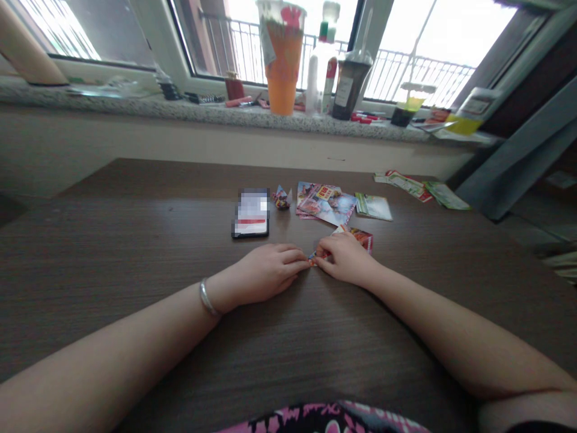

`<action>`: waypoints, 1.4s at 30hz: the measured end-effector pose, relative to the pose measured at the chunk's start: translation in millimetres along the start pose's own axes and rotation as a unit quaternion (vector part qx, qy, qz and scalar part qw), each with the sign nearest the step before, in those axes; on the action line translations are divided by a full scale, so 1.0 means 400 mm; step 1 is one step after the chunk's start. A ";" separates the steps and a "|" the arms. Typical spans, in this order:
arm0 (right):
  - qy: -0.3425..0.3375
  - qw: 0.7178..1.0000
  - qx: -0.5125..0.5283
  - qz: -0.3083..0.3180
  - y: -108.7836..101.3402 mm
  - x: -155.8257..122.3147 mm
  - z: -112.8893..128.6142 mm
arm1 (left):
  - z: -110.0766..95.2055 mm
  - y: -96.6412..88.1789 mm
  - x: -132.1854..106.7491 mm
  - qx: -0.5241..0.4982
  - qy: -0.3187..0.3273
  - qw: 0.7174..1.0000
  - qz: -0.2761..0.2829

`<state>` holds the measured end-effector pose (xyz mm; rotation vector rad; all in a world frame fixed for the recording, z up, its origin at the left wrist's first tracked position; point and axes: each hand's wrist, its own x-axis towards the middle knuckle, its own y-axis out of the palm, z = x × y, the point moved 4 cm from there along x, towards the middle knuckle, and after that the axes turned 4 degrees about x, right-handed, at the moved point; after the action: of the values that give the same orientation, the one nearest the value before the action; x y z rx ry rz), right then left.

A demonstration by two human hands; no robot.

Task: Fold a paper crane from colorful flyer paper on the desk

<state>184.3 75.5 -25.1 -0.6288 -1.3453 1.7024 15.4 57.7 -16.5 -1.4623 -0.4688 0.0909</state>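
Observation:
A colourful printed paper lies on the dark wooden table, partly hidden under my right hand. My right hand is closed, its thumb and fingers pinching the paper near its left end. My left hand rests on the table with fingers curved together, its fingertips at the paper's left corner, meeting my right fingertips. Its thumb is hidden. A silver bangle circles my left wrist. Just beyond my hands stand a small folded paper piece and a phone with a lit, blurred screen.
Behind the paper lies a stack of printed leaflets, with a green and white packet beside it. More paper strips lie at the back right. Cups and bottles, including a tall orange cup, line the stone windowsill.

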 end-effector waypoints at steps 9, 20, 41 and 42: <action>0.010 0.999 -0.027 -0.019 0.001 -0.001 -0.013 | -0.005 0.007 -0.001 0.019 -0.011 1.000 0.007; -0.014 0.998 -0.049 -0.029 0.004 -0.008 -0.008 | 0.008 0.009 -0.006 -0.026 -0.037 0.999 0.003; -0.154 0.984 -0.059 -0.064 0.009 -0.027 0.019 | 0.029 0.032 -0.016 -0.044 -0.088 0.995 -0.023; -0.156 0.984 -0.058 -0.064 0.009 -0.027 0.019 | 0.029 0.033 -0.016 -0.042 -0.088 0.995 -0.021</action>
<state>182.6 62.1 -27.6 -0.3386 -1.6776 1.6743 8.4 68.0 -30.3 -1.5336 -0.6537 0.1680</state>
